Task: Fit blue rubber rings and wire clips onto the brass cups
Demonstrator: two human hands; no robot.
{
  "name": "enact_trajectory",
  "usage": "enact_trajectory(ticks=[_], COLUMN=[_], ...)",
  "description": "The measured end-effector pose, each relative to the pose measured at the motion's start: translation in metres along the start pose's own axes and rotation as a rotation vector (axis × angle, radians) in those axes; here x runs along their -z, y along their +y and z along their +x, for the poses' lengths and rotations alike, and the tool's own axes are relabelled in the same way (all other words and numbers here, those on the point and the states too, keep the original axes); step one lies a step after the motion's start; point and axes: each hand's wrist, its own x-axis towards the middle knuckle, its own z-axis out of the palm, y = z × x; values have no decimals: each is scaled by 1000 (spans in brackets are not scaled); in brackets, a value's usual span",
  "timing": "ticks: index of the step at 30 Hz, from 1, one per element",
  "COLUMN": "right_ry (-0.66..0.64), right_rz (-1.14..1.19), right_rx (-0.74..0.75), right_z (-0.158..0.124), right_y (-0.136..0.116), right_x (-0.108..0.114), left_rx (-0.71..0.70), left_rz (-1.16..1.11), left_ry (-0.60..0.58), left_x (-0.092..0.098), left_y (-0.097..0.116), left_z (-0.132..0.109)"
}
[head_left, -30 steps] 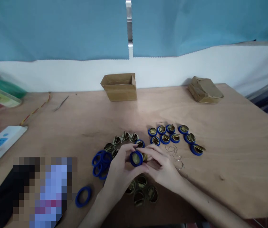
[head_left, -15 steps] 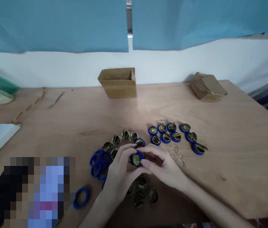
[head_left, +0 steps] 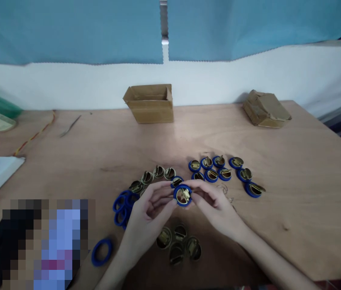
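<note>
Between the fingertips of my left hand and my right hand is a round brass-coloured clip piece in a blue ring. Its half-open metal back faces me. Both hands pinch its rim, one from each side. Just behind it lies another blue-ringed piece, partly covered. Brass clip pieces without blue rings lie below my hands. More pieces with pale rims curve behind my left hand. A pile of blue rings is beside that hand, partly hidden by it.
Several blue-ringed clip pieces stand in rows beyond my right hand, near thin wire loops. One blue ring lies apart at front left. Two cardboard boxes stand at the back. A white power strip is at left.
The held piece has been turned so its half-open back and blue ring show more fully. My fingers have moved apart to its two sides and cover less of it.
</note>
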Motion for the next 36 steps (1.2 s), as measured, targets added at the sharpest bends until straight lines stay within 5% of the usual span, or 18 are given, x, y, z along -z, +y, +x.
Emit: enact_trajectory(ticks=[7,24,36], right_ry=[18,-43,-100], right_rz=[-126,-244,-330], right_rx=[-49,-67,-93], right_z=[-6,-7,-6], right_y=[2,-1,-4], right_x=[0,1,5], left_rx=[14,111,49], left_rz=[58,262,381], left_ry=[60,-151,-129], left_x=[2,5,1], left_y=[1,8,4], left_z=[0,3,0])
